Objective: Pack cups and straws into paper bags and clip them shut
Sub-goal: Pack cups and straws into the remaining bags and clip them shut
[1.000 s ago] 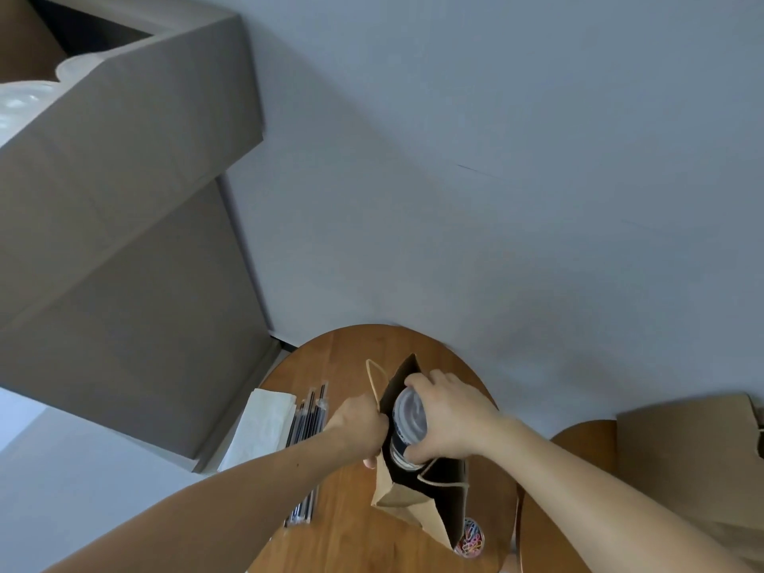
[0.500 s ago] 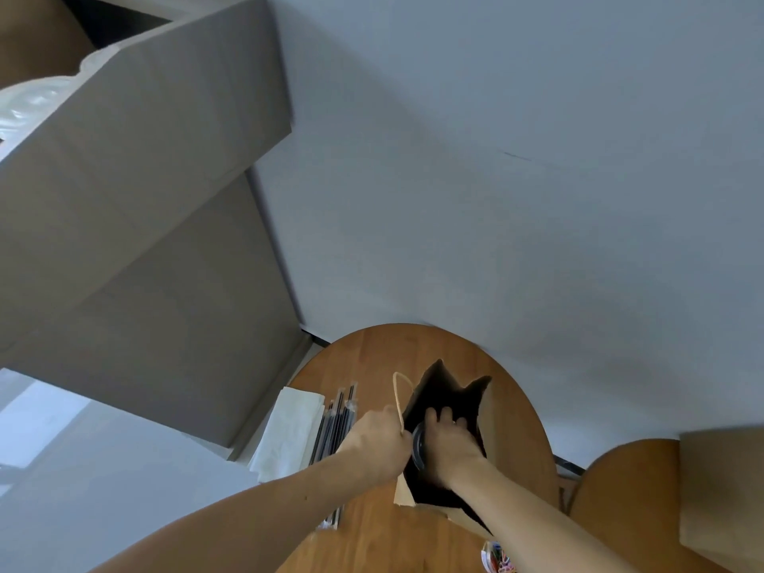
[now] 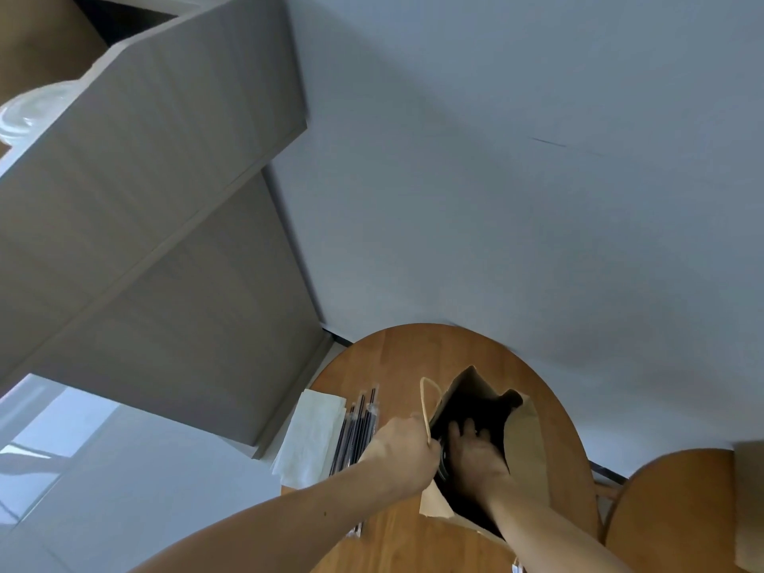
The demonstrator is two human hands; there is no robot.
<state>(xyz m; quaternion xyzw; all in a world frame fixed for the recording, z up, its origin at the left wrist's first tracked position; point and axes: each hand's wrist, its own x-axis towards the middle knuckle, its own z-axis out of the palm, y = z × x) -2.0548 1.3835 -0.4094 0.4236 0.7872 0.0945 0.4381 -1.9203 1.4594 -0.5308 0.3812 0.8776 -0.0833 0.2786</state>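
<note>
A brown paper bag [image 3: 526,442] stands open on the round wooden table [image 3: 413,355]. My left hand [image 3: 399,452] grips the bag's left rim beside its paper handle and holds the mouth open. My right hand [image 3: 475,459] is sunk inside the bag, wrapped over a lidded plastic cup [image 3: 443,465]; only a dark sliver of the cup's edge shows beside the hand. Several black wrapped straws [image 3: 356,428] lie on the table just left of my left hand.
A stack of white paper [image 3: 314,432] lies left of the straws at the table's edge. A grey wooden cabinet [image 3: 165,241] rises on the left, with clear lids [image 3: 25,113] on top. A second round table [image 3: 669,510] and another brown bag [image 3: 750,490] are at the right.
My right hand has lowered the cup from the bag's mouth down inside it, so the cup is almost hidden. My left hand keeps hold of the rim. The view has shifted slightly.
</note>
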